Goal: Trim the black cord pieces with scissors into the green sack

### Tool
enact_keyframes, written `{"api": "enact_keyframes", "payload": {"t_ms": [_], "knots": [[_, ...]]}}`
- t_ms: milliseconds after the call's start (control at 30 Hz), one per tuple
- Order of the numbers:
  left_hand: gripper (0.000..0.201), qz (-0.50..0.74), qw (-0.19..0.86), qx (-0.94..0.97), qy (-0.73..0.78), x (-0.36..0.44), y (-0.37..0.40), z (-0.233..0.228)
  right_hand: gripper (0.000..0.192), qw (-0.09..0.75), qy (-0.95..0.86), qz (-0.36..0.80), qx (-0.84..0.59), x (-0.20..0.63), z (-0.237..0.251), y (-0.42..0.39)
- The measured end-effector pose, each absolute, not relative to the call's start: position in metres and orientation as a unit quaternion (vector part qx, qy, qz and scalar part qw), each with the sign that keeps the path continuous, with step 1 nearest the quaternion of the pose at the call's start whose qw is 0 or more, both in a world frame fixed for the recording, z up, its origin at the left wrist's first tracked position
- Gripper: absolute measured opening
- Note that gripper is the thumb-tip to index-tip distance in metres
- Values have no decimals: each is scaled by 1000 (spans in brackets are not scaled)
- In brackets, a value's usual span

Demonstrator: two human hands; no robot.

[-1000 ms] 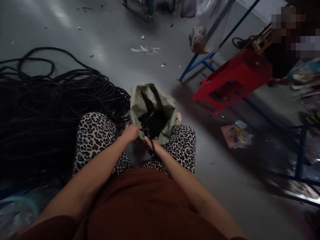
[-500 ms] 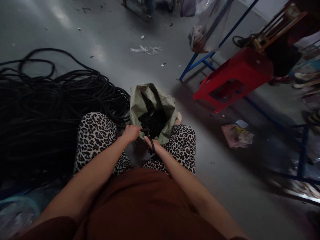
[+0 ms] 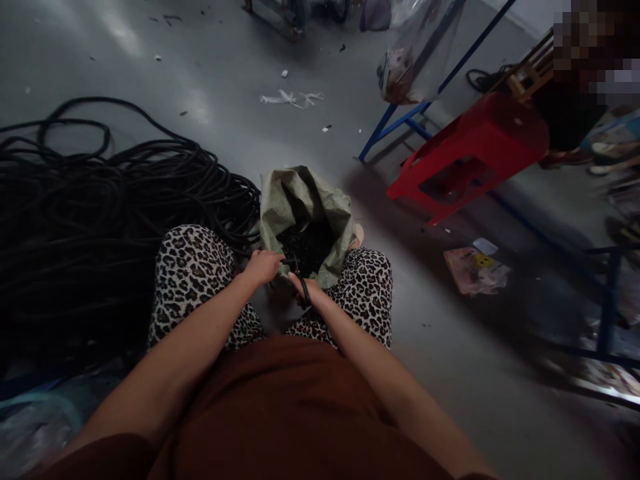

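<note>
I sit with an open green woven sack (image 3: 295,200) between my knees; dark cut pieces (image 3: 307,243) fill its mouth. My left hand (image 3: 261,265) is closed on a thin black cable just in front of the sack. My right hand (image 3: 306,291) sits close beside it, gripping scissors with black handles (image 3: 301,288) whose tips point at the cable. A large heap of black cable (image 3: 90,213) lies on the floor to my left, touching the sack's side.
A tipped red plastic stool (image 3: 470,153) lies at right by a blue metal frame (image 3: 400,120) with a clear bag hanging on it. A pink packet (image 3: 475,269) and white scraps (image 3: 290,99) lie on the grey floor. Another person is partly visible at the top right.
</note>
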State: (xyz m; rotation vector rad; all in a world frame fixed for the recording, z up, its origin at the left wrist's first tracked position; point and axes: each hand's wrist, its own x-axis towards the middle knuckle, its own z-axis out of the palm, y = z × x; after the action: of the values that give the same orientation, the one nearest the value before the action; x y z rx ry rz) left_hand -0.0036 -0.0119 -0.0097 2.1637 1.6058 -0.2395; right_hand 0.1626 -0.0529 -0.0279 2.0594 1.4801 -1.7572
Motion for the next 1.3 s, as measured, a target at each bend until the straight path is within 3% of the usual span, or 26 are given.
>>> {"api": "enact_keyframes", "payload": {"t_ms": [167, 533, 1300], "knots": [[32, -75, 221, 785, 573, -4, -12, -11, 72, 31, 486, -567, 664, 162, -27, -51], [33, -74, 212, 791, 569, -4, -11, -17, 91, 50, 495, -544, 675, 165, -34, -54], [35, -88, 232, 786, 566, -1, -12, -22, 68, 54, 519, -510, 683, 163, -20, -57]]}}
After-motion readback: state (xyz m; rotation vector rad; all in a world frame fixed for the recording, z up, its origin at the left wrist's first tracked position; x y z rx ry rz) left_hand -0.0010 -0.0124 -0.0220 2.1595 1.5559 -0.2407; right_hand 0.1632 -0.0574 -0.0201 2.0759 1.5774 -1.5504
